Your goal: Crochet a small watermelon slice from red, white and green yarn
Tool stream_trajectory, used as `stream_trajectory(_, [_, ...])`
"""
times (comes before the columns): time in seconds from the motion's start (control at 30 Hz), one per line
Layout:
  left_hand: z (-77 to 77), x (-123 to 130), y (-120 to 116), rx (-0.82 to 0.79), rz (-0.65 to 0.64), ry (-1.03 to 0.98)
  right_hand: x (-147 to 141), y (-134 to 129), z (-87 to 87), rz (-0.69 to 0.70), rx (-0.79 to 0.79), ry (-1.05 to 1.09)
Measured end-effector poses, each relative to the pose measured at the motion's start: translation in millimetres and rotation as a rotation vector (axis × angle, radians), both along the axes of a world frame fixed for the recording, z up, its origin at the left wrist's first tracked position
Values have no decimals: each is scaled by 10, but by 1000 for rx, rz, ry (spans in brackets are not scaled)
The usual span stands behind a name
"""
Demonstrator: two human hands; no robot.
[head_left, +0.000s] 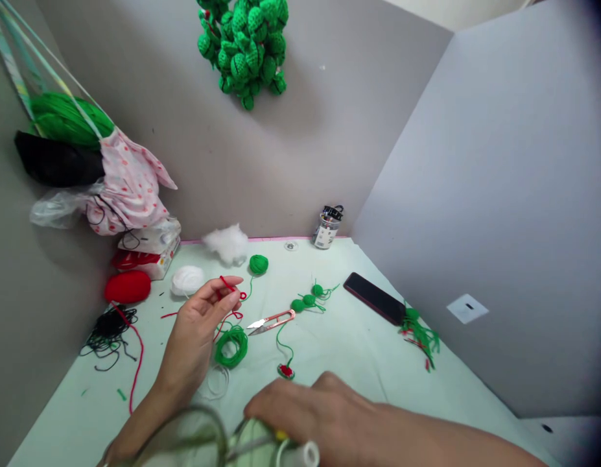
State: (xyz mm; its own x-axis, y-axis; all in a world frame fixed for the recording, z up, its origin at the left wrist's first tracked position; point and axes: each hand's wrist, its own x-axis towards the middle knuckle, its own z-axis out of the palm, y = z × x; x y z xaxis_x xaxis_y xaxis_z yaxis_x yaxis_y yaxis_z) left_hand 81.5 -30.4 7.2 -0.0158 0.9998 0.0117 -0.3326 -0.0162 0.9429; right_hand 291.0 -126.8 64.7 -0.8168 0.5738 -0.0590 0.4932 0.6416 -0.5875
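My left hand (205, 308) is raised above the table with thumb and fingers pinched on red yarn (227, 283). A small loop of the yarn sticks out past the fingertips. Below it lies a coil of green yarn (231, 347), with thread snips (273, 321) to its right. My right hand (319, 408) is low at the front, back upward and fingers bent down over blurred items at the picture's bottom edge. A yellow piece (281, 435) shows under it; its fingertips are hidden. Just beyond lies a small red and green crocheted piece (286, 371) with a green tail.
Small green crocheted balls (308, 300), a green yarn ball (259, 264), white stuffing (227, 244), a jar (327, 228) and a phone (375, 298) lie farther back. Red yarn (128, 287), white yarn (187, 280) and black cords (109, 327) sit left. Green crocheted pieces (249, 48) hang above.
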Motion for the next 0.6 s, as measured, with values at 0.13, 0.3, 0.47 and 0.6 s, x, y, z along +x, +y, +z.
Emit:
stream_trajectory(0.13, [-1, -28, 24, -20, 22, 7, 424, 0, 258, -500, 87, 255])
stream_trajectory(0.3, [25, -19, 0, -35, 21, 17, 1195, 499, 499, -1047, 351, 288])
stream_trajectory(0.47, [-32, -13, 8, -28, 3, 36, 1831, 1448, 343, -1398, 544, -32])
stream_trajectory(0.6, [-83, -24, 35, -41, -8, 59, 2109, 2052, 176, -1504, 537, -133])
